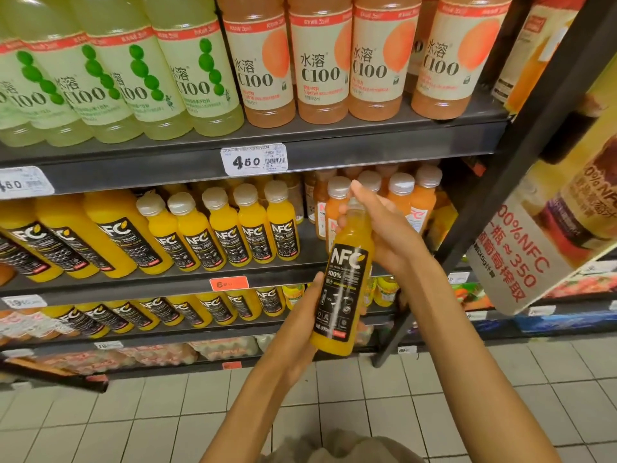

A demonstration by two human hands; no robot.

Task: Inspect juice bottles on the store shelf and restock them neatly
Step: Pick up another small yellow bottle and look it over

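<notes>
This is a shop, a grocery aisle by the look of it. Dark metal shelves (300,135) run in tiers, each packed with rows of identical drinks: pale green bottles (187,78) at 11 o'clock, pink-orange bottles (320,61) at 12, small orange juice bottles (253,228) on the tier below. Price tags (254,159) with barcodes are clipped to the shelf edges. A printed advertising banner (547,228) hangs at 3 o'clock, and pale floor tiles (133,422) lie below.

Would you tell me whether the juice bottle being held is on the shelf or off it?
Off it. The NFC bottle is in front of the shelf, gripped by the left hand below and right hand at its top.
</notes>
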